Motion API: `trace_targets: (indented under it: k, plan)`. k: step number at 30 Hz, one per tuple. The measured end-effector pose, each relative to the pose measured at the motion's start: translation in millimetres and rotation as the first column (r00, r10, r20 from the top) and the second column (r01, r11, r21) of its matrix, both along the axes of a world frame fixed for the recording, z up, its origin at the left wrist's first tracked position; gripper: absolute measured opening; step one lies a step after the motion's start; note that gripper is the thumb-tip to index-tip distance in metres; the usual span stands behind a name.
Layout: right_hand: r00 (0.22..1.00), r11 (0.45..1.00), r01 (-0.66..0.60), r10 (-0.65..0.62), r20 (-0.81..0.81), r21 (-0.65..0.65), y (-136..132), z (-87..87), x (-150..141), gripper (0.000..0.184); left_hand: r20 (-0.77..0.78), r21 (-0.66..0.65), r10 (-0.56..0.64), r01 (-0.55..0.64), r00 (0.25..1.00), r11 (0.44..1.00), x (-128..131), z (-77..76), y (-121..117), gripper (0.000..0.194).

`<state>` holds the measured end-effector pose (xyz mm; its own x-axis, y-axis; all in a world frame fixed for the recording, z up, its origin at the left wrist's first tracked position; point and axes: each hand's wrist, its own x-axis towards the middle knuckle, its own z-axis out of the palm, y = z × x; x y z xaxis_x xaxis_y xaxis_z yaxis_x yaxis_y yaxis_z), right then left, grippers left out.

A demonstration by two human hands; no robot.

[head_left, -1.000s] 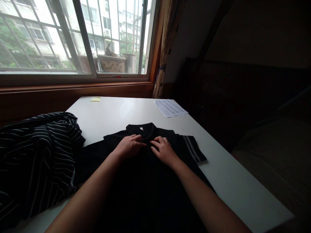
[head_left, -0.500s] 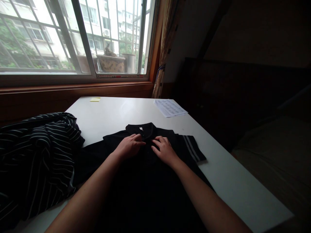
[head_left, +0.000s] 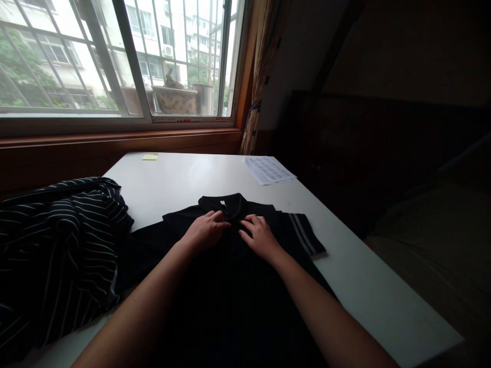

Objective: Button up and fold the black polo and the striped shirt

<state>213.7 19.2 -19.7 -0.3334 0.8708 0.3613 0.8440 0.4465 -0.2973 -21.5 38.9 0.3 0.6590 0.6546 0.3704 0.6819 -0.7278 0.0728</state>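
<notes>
Very little has moved since a second ago: the fingertips of the left hand and right hand have shifted only slightly, just below the collar of a black short-sleeved shirt. The shirt lies spread out on the white table, its collar towards the window and its lower part running back under the forearms into deep shadow. A small white label shows inside the neck. The left hand's fingers are curled in towards the front opening, and the right hand's are loosely bent, with the thumb apart; both touch the cloth, but whether either pinches it cannot be told. The sleeve on the right lies flat, with two grey stripes near its hem, while the one on the left reaches towards a crumpled black garment with white stripes. At the table's far side lie a yellow sticky note and, further right, some printed sheets, near a patterned curtain.
</notes>
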Motion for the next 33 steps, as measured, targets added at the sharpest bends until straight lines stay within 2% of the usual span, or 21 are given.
trace_targets:
  k: [7, 15, 20, 28, 33]
  plan:
    - [1.000, 1.000, 0.002, -0.002, -0.001, -0.001, -0.1, -0.3, -0.2, 0.032, 0.012, -0.026, 0.037, -0.037, 0.999, 0.999, 1.5, 1.6, -2.2, 0.040]
    - [1.000, 1.000, 0.001, -0.001, -0.002, -0.011, -0.6, 0.9, -0.4, 0.033, -0.016, 0.015, 0.011, -0.010, 1.000, 1.000, 0.9, -1.3, -0.9, 0.040]
    - [1.000, 1.000, -0.001, 0.001, 0.006, -0.022, -1.3, 2.3, -0.1, 0.034, 0.071, -0.017, 0.012, -0.010, 0.997, 1.000, -2.7, -7.6, 2.5, 0.038]
    - [0.999, 0.999, 0.022, -0.020, 0.037, -0.038, -1.7, 3.4, -0.7, 0.035, 0.146, -0.068, -0.046, 0.056, 0.988, 0.996, -5.5, -8.0, 3.2, 0.042]
    - [0.999, 0.999, 0.024, -0.022, 0.039, -0.038, -2.5, 5.0, -1.3, 0.035, 0.239, -0.095, -0.084, 0.109, 0.967, 0.989, -7.5, -11.2, 6.0, 0.036]
